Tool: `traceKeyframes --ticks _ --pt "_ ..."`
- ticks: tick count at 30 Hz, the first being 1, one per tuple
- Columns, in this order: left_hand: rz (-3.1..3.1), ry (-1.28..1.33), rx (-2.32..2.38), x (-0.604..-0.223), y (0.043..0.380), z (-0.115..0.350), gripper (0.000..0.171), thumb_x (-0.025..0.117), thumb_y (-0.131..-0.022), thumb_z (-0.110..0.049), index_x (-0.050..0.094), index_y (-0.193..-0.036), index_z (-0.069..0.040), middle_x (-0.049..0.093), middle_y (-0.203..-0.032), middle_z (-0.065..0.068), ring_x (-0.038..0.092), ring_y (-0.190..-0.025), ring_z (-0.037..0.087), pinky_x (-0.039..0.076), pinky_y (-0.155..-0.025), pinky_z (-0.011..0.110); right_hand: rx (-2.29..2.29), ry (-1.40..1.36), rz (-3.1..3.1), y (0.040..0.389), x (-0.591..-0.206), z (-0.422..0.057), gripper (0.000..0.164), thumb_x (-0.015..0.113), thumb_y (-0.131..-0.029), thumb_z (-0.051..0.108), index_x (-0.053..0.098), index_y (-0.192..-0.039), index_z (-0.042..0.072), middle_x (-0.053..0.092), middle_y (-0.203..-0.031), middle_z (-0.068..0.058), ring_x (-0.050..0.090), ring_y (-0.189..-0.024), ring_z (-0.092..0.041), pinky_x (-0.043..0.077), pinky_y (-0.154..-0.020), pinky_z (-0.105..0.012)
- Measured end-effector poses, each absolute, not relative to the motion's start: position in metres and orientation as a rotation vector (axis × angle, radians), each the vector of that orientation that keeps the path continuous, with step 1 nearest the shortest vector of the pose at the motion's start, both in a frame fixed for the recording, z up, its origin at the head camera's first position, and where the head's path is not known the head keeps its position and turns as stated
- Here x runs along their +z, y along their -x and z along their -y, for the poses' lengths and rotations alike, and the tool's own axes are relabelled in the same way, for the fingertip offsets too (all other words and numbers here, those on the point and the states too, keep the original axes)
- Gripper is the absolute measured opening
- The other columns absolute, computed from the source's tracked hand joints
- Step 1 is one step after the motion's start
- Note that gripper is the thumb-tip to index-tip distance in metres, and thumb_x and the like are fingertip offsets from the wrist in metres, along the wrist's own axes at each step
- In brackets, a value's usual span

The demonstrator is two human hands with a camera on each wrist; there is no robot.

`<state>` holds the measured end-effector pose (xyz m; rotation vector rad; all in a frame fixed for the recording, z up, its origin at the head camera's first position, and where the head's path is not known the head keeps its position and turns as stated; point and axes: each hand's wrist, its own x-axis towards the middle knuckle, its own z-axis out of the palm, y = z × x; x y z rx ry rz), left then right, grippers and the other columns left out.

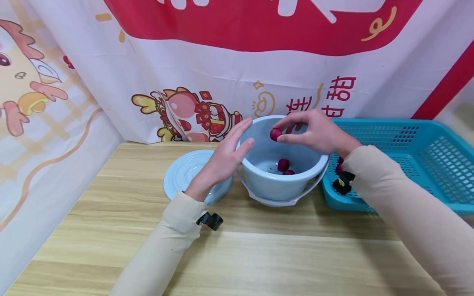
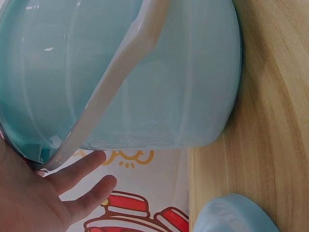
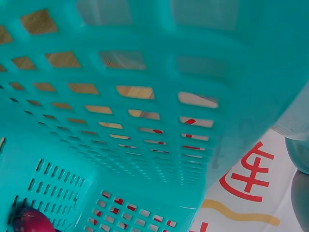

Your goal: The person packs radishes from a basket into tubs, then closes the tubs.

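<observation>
Over the light blue bucket [image 1: 275, 190], my right hand [image 1: 314, 133] pinches a small round dark-red plum-like fruit [image 1: 275, 134] between thumb and fingers. Two more such fruits [image 1: 283, 165] lie on the bucket's floor. My left hand [image 1: 226, 158] is at the bucket's left rim, its fingers extended along the outside; in the left wrist view, the fingers [image 2: 89, 193] show close to where the pale handle [image 2: 113, 82] joins. That handle hangs down across the bucket's front.
A teal perforated basket [image 1: 403, 164] stands right of the bucket, partly behind my right forearm, with dark-red fruit [image 3: 33, 221] inside. The round blue lid [image 1: 185, 174] lies on the wooden table [image 1: 237, 263] to the left. A printed cloth [image 1: 222, 65] hangs behind.
</observation>
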<state>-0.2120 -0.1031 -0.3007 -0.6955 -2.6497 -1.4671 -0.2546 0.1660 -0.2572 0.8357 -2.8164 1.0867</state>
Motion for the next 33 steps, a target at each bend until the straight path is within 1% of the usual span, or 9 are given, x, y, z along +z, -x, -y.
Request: traceKeyframes --ticks 10,16,24,27,33 --pt "2.650 0.690 -1.457 -0.3000 0.2114 0.1032 0.062 0.045 -0.111 -0.037 0.028 -0.170 -0.022 0.022 -0.178 -0.007 0.021 -0.165 0.018 0.025 -0.133 0.056 1.085 -0.822 2.816 0.2541 -0.2594 -0.1664 0.045 0.087 -0.089 0.026 0.076 -0.132 0.021 0.076 -0.128 -0.004 0.065 -0.108 -0.022 0.054 -0.090 -0.039" --pt "2.652 0.688 -1.455 -0.2999 0.2110 0.1032 0.062 0.045 -0.111 -0.038 0.028 -0.170 -0.024 0.022 -0.178 -0.008 0.021 -0.165 0.017 0.025 -0.133 0.057 1.085 -0.818 2.816 0.2540 -0.2596 -0.1668 0.046 0.087 -0.088 0.025 0.075 -0.132 0.020 0.075 -0.129 -0.004 0.065 -0.109 -0.022 0.055 -0.090 -0.039" --pt "2.646 0.696 -1.456 -0.3003 0.2117 0.1022 0.063 0.045 -0.111 -0.038 0.028 -0.170 -0.021 0.022 -0.178 -0.007 0.021 -0.166 0.018 0.025 -0.133 0.057 1.075 -0.829 2.823 0.2542 -0.2589 -0.1677 0.045 0.087 -0.089 0.024 0.075 -0.132 0.020 0.075 -0.130 -0.005 0.064 -0.112 -0.023 0.054 -0.092 -0.040" --pt "2.648 0.695 -1.452 -0.2998 0.2115 0.1021 0.063 0.045 -0.111 -0.038 0.029 -0.170 -0.021 0.022 -0.178 -0.007 0.021 -0.165 0.018 0.026 -0.133 0.057 1.078 -0.843 2.825 0.2548 -0.2586 -0.1679 0.044 0.086 -0.089 0.024 0.076 -0.132 0.020 0.075 -0.130 -0.005 0.063 -0.113 -0.022 0.053 -0.093 -0.041" --pt "2.651 0.696 -1.456 -0.3000 0.2114 0.1024 0.062 0.045 -0.112 -0.038 0.028 -0.170 -0.023 0.022 -0.178 -0.007 0.021 -0.165 0.018 0.025 -0.133 0.056 1.107 -0.873 2.817 0.2562 -0.2594 -0.1681 0.041 0.085 -0.091 0.025 0.076 -0.130 0.020 0.076 -0.130 -0.004 0.064 -0.115 -0.021 0.052 -0.098 -0.048"
